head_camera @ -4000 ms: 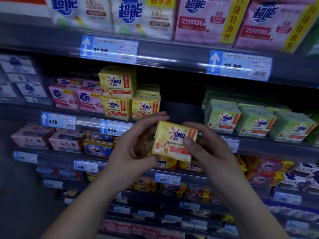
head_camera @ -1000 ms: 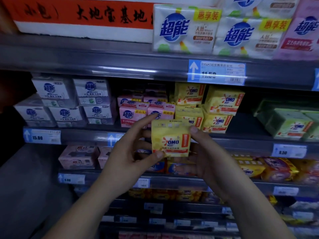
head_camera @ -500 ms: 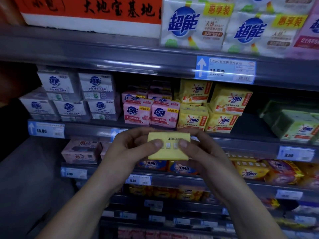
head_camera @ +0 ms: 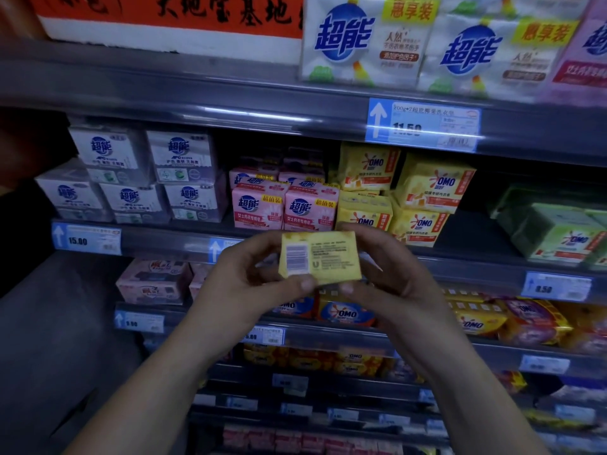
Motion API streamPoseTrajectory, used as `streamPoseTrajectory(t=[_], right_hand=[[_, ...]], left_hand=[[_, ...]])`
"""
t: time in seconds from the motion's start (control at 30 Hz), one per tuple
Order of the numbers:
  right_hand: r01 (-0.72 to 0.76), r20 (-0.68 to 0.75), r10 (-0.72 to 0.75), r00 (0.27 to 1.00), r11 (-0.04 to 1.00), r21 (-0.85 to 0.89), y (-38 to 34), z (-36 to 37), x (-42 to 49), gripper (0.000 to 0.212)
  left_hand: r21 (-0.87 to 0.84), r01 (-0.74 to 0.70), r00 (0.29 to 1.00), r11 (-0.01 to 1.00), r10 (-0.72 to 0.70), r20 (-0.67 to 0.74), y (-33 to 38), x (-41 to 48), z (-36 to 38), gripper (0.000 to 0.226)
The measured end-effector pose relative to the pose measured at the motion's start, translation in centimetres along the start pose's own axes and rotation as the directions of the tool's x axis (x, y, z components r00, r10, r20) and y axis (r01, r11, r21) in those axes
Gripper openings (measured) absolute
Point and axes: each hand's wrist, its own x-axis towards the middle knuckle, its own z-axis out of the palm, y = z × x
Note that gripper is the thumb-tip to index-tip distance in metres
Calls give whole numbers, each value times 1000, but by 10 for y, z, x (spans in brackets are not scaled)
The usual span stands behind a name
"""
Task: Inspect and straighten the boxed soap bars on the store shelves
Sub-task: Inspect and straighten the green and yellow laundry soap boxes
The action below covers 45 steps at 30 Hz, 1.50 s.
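I hold a yellow OMO soap box [head_camera: 320,257] in front of the shelves, its back face with barcode and small print turned toward me. My left hand [head_camera: 246,284] grips its left edge, thumb under the bottom left corner. My right hand [head_camera: 391,280] grips its right edge, thumb at the bottom. Behind it, on the middle shelf, several yellow OMO soap boxes [head_camera: 423,195] are stacked two high, some tilted. Pink soap boxes [head_camera: 285,205] stand to their left.
White-purple soap packs [head_camera: 131,178] fill the left of the middle shelf [head_camera: 164,239], green OMO boxes [head_camera: 558,231] the right. Large white soap packs [head_camera: 361,41] stand on the top shelf. Lower shelves hold more soap packets [head_camera: 345,313]. Price tags line the shelf edges.
The box has been rotated in both hands: front face a second ago, narrow edge half a second ago, now the barcode back faces me. The view has moved closer to the shelves.
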Motion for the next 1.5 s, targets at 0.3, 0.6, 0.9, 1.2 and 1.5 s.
streamPoseTrajectory(t=[0.3,0.6,0.9,1.2,1.5], right_hand=[[19,-30,-17,999,999,40,4,-1,-5,55],[-13,-3,13,1000,999,47,-1,1,-6,52],[5,-203,4,979,999,45,-10,-6,-4,42],[50,-423,-191,886,945,-324,-22,-8,11,39],[3,-411,-139,901,949,-315,-11,-20,16,47]], left_hand=[[-122,-19,994,992,32,108,6,-1,-2,82],[35,-151,988,988,150,18,8,1,6,63],[94,-45,998,995,49,-45,11,8,13,46],[134,-205,929,969,236,-284,14,50,50,32],[481,-172,853,859,374,-363,4,87,62,39]])
